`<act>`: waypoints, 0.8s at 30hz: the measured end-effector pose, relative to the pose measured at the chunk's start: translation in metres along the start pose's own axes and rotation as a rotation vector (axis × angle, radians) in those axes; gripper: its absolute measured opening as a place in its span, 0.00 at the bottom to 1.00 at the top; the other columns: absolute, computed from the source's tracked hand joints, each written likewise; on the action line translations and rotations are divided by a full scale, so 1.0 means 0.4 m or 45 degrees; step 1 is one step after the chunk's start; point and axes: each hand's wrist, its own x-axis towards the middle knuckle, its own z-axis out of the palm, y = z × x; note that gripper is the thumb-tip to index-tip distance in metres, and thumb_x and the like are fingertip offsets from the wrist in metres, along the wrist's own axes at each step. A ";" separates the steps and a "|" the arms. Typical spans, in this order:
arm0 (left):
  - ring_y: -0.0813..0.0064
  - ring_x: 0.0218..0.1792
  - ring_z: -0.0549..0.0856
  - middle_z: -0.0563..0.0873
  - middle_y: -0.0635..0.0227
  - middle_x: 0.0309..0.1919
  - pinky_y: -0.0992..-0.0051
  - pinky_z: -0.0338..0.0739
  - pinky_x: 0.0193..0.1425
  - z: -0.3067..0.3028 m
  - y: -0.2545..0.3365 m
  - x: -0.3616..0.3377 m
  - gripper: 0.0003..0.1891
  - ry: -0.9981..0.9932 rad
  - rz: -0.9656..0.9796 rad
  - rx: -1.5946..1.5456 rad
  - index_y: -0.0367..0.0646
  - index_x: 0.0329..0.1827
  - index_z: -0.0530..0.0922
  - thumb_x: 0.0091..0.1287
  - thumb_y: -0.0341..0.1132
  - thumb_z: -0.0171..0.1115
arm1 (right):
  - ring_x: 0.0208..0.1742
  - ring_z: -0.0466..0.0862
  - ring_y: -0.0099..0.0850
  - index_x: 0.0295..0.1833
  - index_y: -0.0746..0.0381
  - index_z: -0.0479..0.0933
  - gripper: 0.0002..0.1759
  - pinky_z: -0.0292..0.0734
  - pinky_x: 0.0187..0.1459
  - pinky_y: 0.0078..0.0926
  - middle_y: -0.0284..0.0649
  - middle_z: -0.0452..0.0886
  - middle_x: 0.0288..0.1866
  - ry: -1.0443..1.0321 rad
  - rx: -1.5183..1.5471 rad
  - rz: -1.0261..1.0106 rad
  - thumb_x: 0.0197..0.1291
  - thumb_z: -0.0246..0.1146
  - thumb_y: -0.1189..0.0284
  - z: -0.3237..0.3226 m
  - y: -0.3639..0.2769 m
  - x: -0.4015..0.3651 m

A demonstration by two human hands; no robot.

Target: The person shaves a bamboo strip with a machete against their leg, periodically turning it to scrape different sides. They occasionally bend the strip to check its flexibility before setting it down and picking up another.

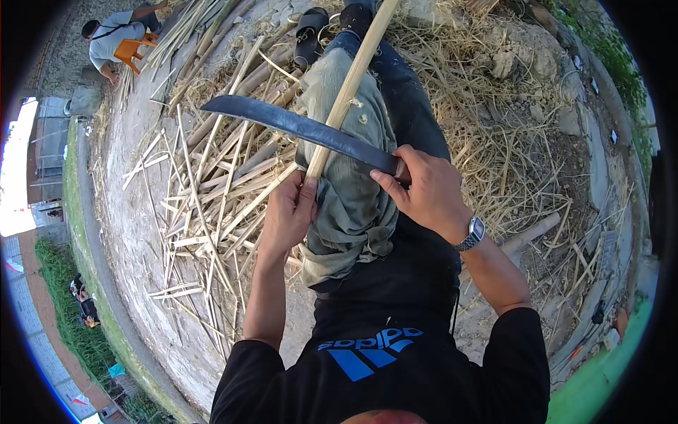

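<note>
1. L hand (286, 212) pinches the near end of the bamboo strip (349, 85), thumb on top. The strip runs along the cloth (349, 212) on my thigh.
2. R hand (424, 187) is closed round the knife (296, 126) handle, w/ the blade across the strip just above my L fingers.
3. Best, I reckon: keep the blade shallow, edge away from my L thumb, strip pressed into the cloth.
4. Cut splits (212, 184) lie on the ground at my L.

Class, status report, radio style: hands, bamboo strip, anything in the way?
Left hand grips bamboo strip. Right hand grips knife, blade across strip. Cloth on leg beneath; no obstruction seen.
</note>
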 end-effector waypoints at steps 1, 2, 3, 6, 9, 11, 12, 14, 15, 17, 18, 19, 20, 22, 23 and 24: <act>0.81 0.20 0.73 0.76 0.71 0.17 0.72 0.68 0.27 0.002 -0.005 0.001 0.21 -0.011 0.002 -0.017 0.38 0.35 0.76 0.85 0.45 0.53 | 0.24 0.87 0.41 0.44 0.60 0.79 0.25 0.81 0.26 0.38 0.37 0.84 0.23 -0.007 0.001 -0.002 0.66 0.71 0.47 0.001 0.004 -0.001; 0.78 0.20 0.72 0.75 0.67 0.17 0.70 0.68 0.28 0.004 -0.011 0.004 0.21 -0.020 0.006 -0.034 0.37 0.35 0.76 0.85 0.45 0.54 | 0.23 0.86 0.43 0.42 0.60 0.78 0.29 0.80 0.25 0.40 0.38 0.82 0.20 -0.070 -0.039 -0.001 0.67 0.67 0.42 0.004 0.009 -0.001; 0.78 0.20 0.72 0.75 0.67 0.17 0.70 0.68 0.28 0.011 -0.026 0.009 0.21 -0.016 0.001 -0.039 0.37 0.35 0.76 0.85 0.45 0.54 | 0.22 0.85 0.45 0.39 0.60 0.77 0.33 0.79 0.23 0.42 0.39 0.81 0.18 -0.133 -0.079 0.002 0.67 0.63 0.37 0.007 0.013 0.000; 0.68 0.21 0.69 0.71 0.57 0.17 0.61 0.68 0.29 0.033 -0.067 0.014 0.26 0.130 0.054 0.119 0.34 0.32 0.74 0.85 0.48 0.52 | 0.19 0.83 0.48 0.35 0.60 0.76 0.36 0.77 0.21 0.44 0.42 0.79 0.16 0.088 -0.254 -0.133 0.68 0.59 0.34 0.015 0.038 0.031; 0.71 0.21 0.69 0.72 0.60 0.17 0.63 0.67 0.28 0.024 -0.063 -0.006 0.26 0.112 0.042 0.181 0.34 0.32 0.75 0.84 0.49 0.53 | 0.19 0.83 0.49 0.35 0.60 0.77 0.36 0.75 0.21 0.45 0.42 0.79 0.16 0.164 -0.399 -0.037 0.70 0.58 0.35 -0.027 0.100 0.126; 0.74 0.21 0.68 0.72 0.62 0.16 0.65 0.66 0.27 0.024 -0.043 -0.030 0.27 0.091 -0.007 0.136 0.34 0.32 0.76 0.84 0.49 0.53 | 0.19 0.83 0.48 0.35 0.60 0.77 0.36 0.75 0.20 0.46 0.43 0.79 0.16 0.210 -0.371 0.050 0.72 0.57 0.35 -0.067 0.153 0.209; 0.76 0.21 0.68 0.72 0.65 0.16 0.66 0.66 0.27 0.025 -0.035 -0.036 0.27 0.074 -0.045 0.092 0.34 0.32 0.76 0.85 0.50 0.53 | 0.19 0.83 0.47 0.35 0.60 0.78 0.35 0.75 0.20 0.46 0.43 0.79 0.16 0.266 -0.345 0.134 0.73 0.55 0.36 -0.085 0.152 0.233; 0.78 0.21 0.68 0.72 0.68 0.16 0.68 0.65 0.26 0.033 -0.046 -0.024 0.27 0.074 -0.039 0.069 0.34 0.32 0.76 0.85 0.50 0.53 | 0.19 0.84 0.47 0.35 0.60 0.79 0.35 0.76 0.20 0.47 0.44 0.79 0.16 0.207 -0.215 0.057 0.74 0.55 0.36 -0.069 0.115 0.206; 0.80 0.20 0.68 0.71 0.71 0.16 0.69 0.65 0.26 0.037 -0.049 -0.014 0.27 0.068 -0.043 0.045 0.34 0.31 0.76 0.85 0.50 0.54 | 0.19 0.84 0.47 0.36 0.60 0.80 0.35 0.76 0.20 0.47 0.45 0.80 0.16 0.136 -0.086 -0.015 0.75 0.54 0.37 -0.055 0.082 0.183; 0.82 0.20 0.68 0.71 0.75 0.16 0.72 0.64 0.25 0.022 -0.054 -0.005 0.27 -0.007 -0.101 -0.012 0.36 0.31 0.76 0.85 0.50 0.53 | 0.21 0.86 0.49 0.39 0.60 0.82 0.34 0.81 0.23 0.46 0.47 0.80 0.17 -0.104 -0.271 -0.231 0.74 0.55 0.38 -0.016 0.041 0.118; 0.84 0.20 0.68 0.71 0.76 0.16 0.74 0.64 0.24 0.016 -0.058 -0.009 0.27 -0.082 -0.157 -0.166 0.37 0.32 0.76 0.85 0.50 0.52 | 0.20 0.85 0.49 0.39 0.60 0.82 0.34 0.80 0.22 0.45 0.47 0.80 0.17 -0.055 -0.304 -0.306 0.74 0.55 0.37 -0.014 0.047 0.113; 0.86 0.20 0.67 0.71 0.78 0.17 0.76 0.63 0.24 0.009 -0.067 -0.016 0.26 -0.155 -0.222 -0.320 0.38 0.32 0.76 0.86 0.51 0.51 | 0.20 0.85 0.48 0.38 0.60 0.82 0.35 0.79 0.21 0.45 0.46 0.80 0.17 -0.011 -0.332 -0.381 0.73 0.55 0.37 -0.010 0.054 0.108; 0.88 0.20 0.68 0.71 0.80 0.17 0.79 0.62 0.23 0.003 -0.088 -0.018 0.25 -0.181 -0.189 -0.337 0.40 0.33 0.75 0.86 0.51 0.51 | 0.20 0.85 0.48 0.38 0.60 0.82 0.35 0.79 0.21 0.45 0.46 0.80 0.17 -0.018 -0.326 -0.372 0.73 0.55 0.37 -0.019 0.069 0.124; 0.88 0.19 0.68 0.71 0.80 0.18 0.79 0.62 0.23 -0.007 -0.090 -0.026 0.25 -0.199 -0.220 -0.340 0.39 0.33 0.75 0.86 0.51 0.51 | 0.19 0.84 0.48 0.38 0.61 0.82 0.36 0.77 0.21 0.44 0.46 0.80 0.16 0.143 -0.297 -0.132 0.73 0.55 0.35 -0.055 0.120 0.194; 0.88 0.19 0.68 0.72 0.80 0.18 0.79 0.62 0.23 -0.010 -0.082 -0.028 0.25 -0.217 -0.234 -0.343 0.39 0.33 0.75 0.86 0.51 0.51 | 0.19 0.84 0.48 0.38 0.61 0.82 0.36 0.77 0.21 0.44 0.46 0.80 0.16 0.143 -0.299 -0.136 0.73 0.55 0.35 -0.062 0.147 0.226; 0.87 0.19 0.68 0.72 0.79 0.18 0.79 0.62 0.23 -0.010 -0.050 -0.031 0.25 -0.221 -0.260 -0.359 0.39 0.33 0.76 0.86 0.50 0.51 | 0.18 0.84 0.47 0.39 0.61 0.82 0.37 0.77 0.20 0.44 0.45 0.80 0.16 0.186 -0.305 -0.089 0.73 0.55 0.35 -0.077 0.160 0.262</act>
